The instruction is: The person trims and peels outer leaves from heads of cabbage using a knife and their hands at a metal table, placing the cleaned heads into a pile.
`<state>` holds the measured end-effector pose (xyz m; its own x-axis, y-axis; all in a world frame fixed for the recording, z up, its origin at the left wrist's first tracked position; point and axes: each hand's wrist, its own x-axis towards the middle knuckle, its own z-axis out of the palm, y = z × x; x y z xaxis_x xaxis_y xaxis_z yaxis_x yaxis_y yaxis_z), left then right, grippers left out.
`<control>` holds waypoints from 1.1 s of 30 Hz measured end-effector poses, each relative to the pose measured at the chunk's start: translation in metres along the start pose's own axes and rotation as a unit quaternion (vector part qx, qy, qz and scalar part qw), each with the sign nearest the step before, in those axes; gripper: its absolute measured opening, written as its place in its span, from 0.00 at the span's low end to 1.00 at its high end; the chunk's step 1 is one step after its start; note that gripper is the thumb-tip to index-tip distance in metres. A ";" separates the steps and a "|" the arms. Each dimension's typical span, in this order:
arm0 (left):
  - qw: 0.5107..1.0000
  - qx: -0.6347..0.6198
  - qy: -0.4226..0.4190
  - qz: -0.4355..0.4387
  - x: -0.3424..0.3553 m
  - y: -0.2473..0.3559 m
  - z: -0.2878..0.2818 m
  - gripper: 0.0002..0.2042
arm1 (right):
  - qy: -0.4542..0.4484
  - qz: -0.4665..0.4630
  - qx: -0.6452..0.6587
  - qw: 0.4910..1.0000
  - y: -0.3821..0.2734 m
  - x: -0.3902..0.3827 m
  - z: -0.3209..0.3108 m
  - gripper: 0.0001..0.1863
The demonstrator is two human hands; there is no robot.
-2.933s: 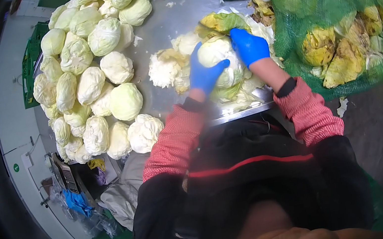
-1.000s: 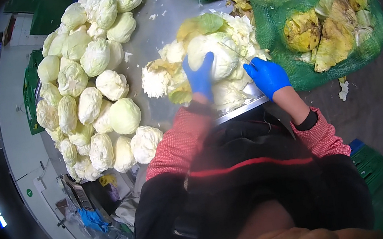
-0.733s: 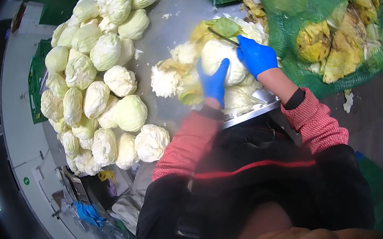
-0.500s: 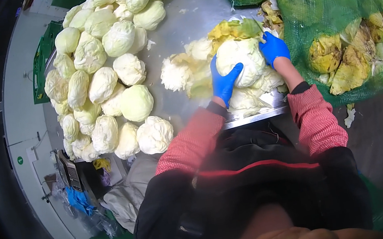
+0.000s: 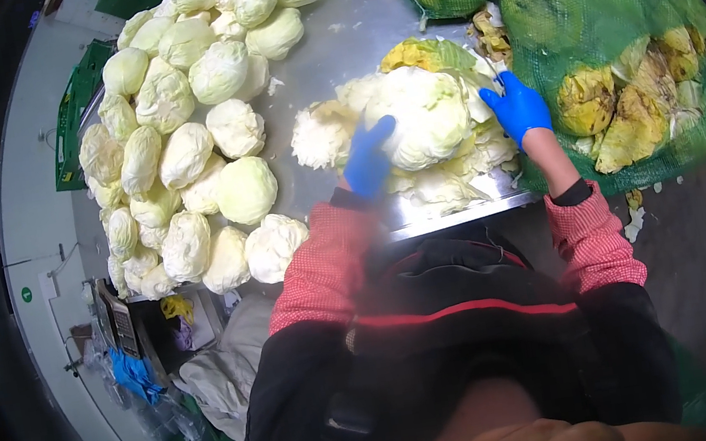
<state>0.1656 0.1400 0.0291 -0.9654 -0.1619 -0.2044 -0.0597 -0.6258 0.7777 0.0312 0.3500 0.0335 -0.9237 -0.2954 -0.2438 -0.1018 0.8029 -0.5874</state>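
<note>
We locate the pale cabbage [image 5: 427,116] at the near side of the metal surface [image 5: 314,62], among loose leaves [image 5: 449,187]. Left grip [image 5: 369,161]: blurred, at the cabbage's left side; we cannot tell whether it is released or grasping. Right grip [image 5: 520,106]: fingers bent, just right of the cabbage; we cannot tell what it holds. Left: piled cabbages [image 5: 163,98] and a round green sign [image 5: 26,294], its marking too small to read. Right: a green net bag [image 5: 592,12].
</note>
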 end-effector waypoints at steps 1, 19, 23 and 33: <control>1.000 0.014 0.002 0.003 0.002 0.002 -0.004 0.31 | 0.028 -0.068 0.044 0.996 -0.011 -0.008 -0.008 0.32; 0.995 0.064 -0.079 -0.025 0.011 0.023 0.019 0.29 | -0.042 -0.070 0.156 0.984 -0.020 -0.034 -0.014 0.14; 0.983 0.177 0.027 -0.046 0.026 0.015 0.006 0.27 | 0.032 -0.204 -0.012 0.978 -0.003 -0.054 0.010 0.11; 0.959 0.247 0.082 -0.109 0.044 -0.002 -0.012 0.25 | 0.024 -0.217 -0.111 0.969 0.025 -0.034 0.053 0.07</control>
<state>0.1264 0.1251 0.0112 -0.8661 -0.2116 -0.4528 -0.4070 -0.2275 0.8847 0.0799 0.3525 -0.0136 -0.7917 -0.6102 0.0293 -0.5571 0.7015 -0.4443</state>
